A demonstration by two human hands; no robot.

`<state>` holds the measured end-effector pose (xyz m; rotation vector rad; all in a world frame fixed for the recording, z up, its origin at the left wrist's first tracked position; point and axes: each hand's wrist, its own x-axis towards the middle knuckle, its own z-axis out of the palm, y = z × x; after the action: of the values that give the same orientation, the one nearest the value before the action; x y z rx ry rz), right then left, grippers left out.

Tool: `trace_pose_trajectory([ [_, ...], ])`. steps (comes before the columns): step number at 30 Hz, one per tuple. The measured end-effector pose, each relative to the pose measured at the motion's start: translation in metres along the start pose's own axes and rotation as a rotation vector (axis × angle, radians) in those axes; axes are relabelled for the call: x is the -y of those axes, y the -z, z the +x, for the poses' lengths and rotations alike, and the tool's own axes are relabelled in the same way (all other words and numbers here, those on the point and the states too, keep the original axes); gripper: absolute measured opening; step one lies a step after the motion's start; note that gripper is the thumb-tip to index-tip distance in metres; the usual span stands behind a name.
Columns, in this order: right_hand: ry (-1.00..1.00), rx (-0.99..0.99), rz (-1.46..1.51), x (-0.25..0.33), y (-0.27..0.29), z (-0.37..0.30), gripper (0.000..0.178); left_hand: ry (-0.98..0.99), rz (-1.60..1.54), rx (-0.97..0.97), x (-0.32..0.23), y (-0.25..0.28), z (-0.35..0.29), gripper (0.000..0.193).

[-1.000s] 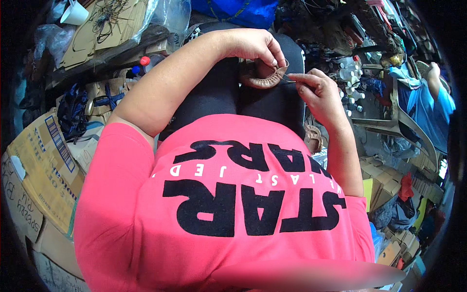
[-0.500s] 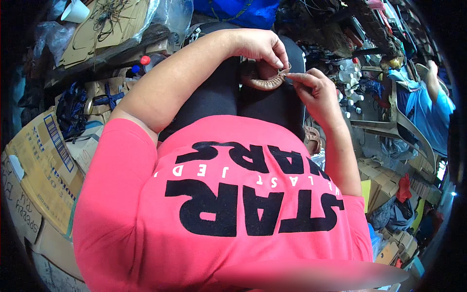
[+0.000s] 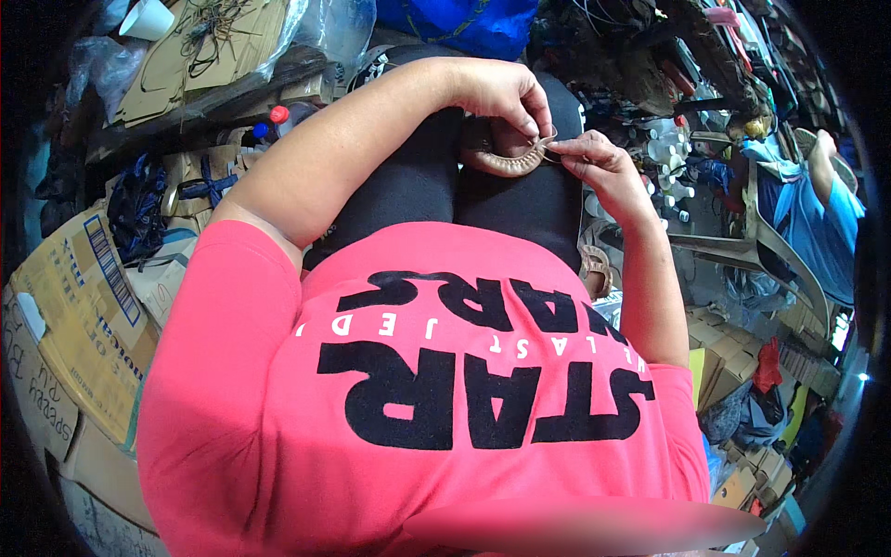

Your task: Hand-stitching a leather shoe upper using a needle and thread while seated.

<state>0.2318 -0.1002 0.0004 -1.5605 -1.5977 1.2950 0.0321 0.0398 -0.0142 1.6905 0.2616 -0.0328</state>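
A brown leather moccasin-style shoe with puckered stitching along its rim rests between my thighs. My left hand reaches over it from the far side, thumb and fingers pinched on the shoe's edge at its right end. Close beside it, my right hand is closed in a pinch near the same edge. A thin strand seems to run between the fingertips and the shoe, but what the right fingers grip is too small to name. A second brown shoe lies by my right thigh, partly covered by my shirt and forearm.
Cardboard boxes stack at my left. A board with dark cords and a white cup lie far left. Several bottles and a chair stand at right, near another person in blue. A blue bag sits ahead.
My right hand has shifted slightly, its fingers a little farther from the shoe's edge. The left hand keeps its pinch at nearly the same spot.
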Motion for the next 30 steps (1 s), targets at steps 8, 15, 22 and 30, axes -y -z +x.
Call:
trace_pose_trajectory([
  [8,0.163,-0.145,-0.228,0.024,-0.022,0.004,0.015,0.105,0.161,-0.045,-0.008,-0.004,-0.004,0.024],
  [15,0.150,-0.207,-0.352,0.027,-0.027,-0.016,0.021,-0.133,0.536,-0.636,-0.004,-0.030,-0.056,0.044],
  [22,0.305,-0.366,-0.717,0.026,-0.051,-0.028,0.027,-0.161,0.826,-0.759,0.001,-0.057,-0.068,0.015],
  [30,0.085,-0.142,-0.139,0.011,-0.023,-0.014,0.035,-0.255,0.424,-0.659,0.006,-0.046,-0.058,0.016],
])
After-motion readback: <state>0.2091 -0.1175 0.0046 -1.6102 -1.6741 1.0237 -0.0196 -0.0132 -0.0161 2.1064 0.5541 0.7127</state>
